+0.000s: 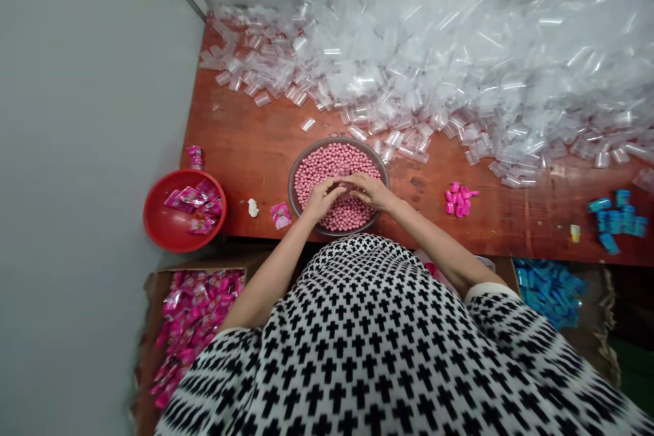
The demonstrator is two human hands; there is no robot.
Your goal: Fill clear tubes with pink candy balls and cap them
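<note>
My left hand [321, 199] and right hand [374, 191] curve over the round grey-brown plastic-looking bowl [291, 185]; whether they grip anything, I cannot tell. Round pink beads [324, 160] inside it seem light, hard, slippery; best cupped from beneath.

You wear a white top [368, 334] covered in rows of black crosses [360, 392], its short sleeves [521, 330] sharing the pattern and ending in plain white cuffs [491, 288], your forearms [434, 238] bare

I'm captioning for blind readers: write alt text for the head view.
A person's left hand and right hand are close together over a bowl of pink beads on a reddish table; clear plastic pieces are heaped behind, a red bowl of pink packets left.
</note>
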